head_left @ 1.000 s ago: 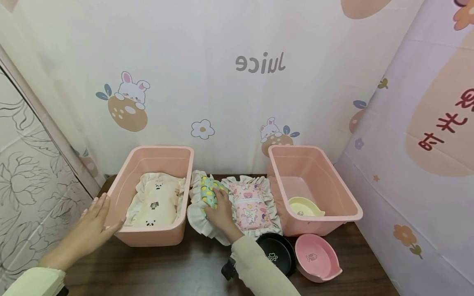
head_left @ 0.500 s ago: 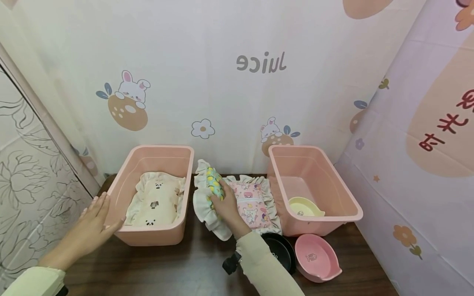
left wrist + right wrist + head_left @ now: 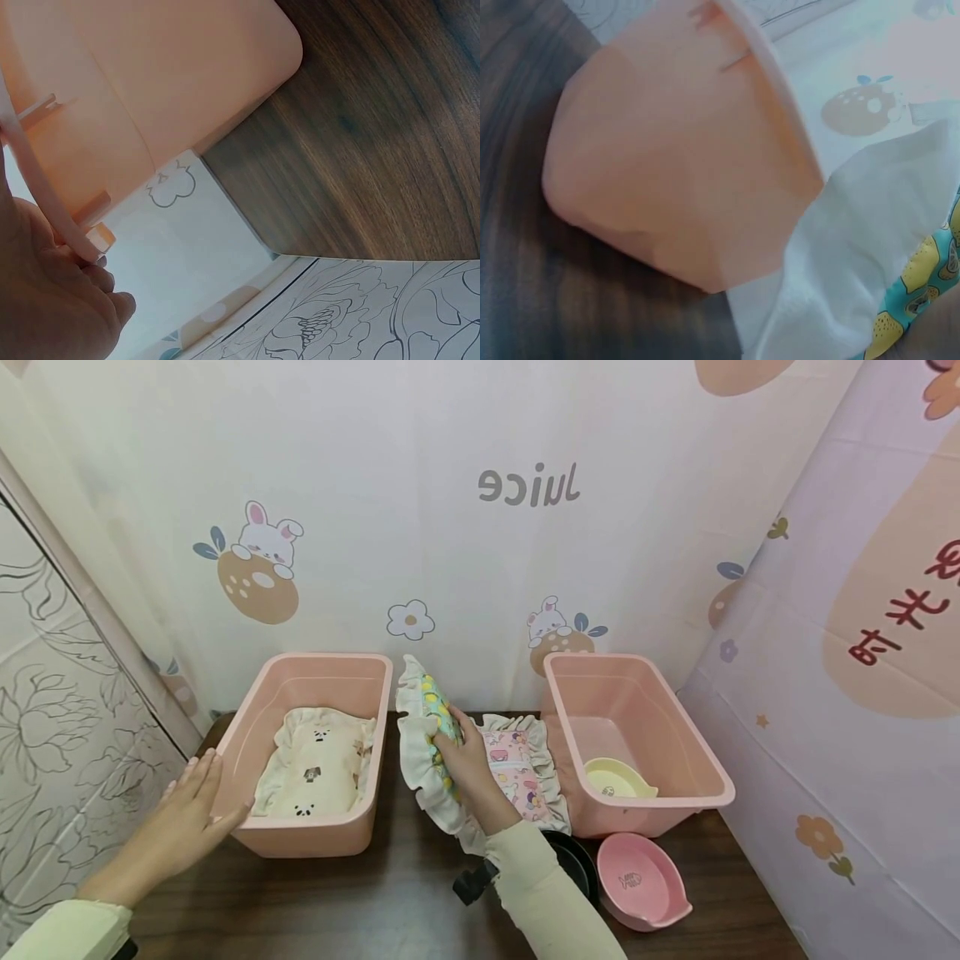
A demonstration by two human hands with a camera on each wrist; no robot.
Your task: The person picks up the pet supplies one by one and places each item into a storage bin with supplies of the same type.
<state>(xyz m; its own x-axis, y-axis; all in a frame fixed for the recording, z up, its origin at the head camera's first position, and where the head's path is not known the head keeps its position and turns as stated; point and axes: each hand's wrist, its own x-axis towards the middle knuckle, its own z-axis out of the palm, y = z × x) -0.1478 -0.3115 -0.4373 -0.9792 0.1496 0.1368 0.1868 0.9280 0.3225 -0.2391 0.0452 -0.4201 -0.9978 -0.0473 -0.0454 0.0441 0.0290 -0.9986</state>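
My right hand grips a small ruffled pillow with a turquoise lemon print, thumb on the near side. The pillow stands tilted on edge, its cream frill towards the left pink bin. In the right wrist view, the frill covers part of that bin's outer wall. My left hand rests along the left rim of the same bin, its fingers extended in the head view. Inside the bin lies a cream pillow with panda prints. A pink ruffled pillow lies partly hidden behind my right hand.
At the right stands a second pink bin, holding a pale yellow bowl. In front of it are a pink bowl and a black bowl, partly covered by my right sleeve. A printed curtain hangs behind the dark wooden table.
My right hand has lifted the lemon-print pillow off the table and turned it from lying flat to tilted on edge, shifting slightly right. My left hand has stayed put.
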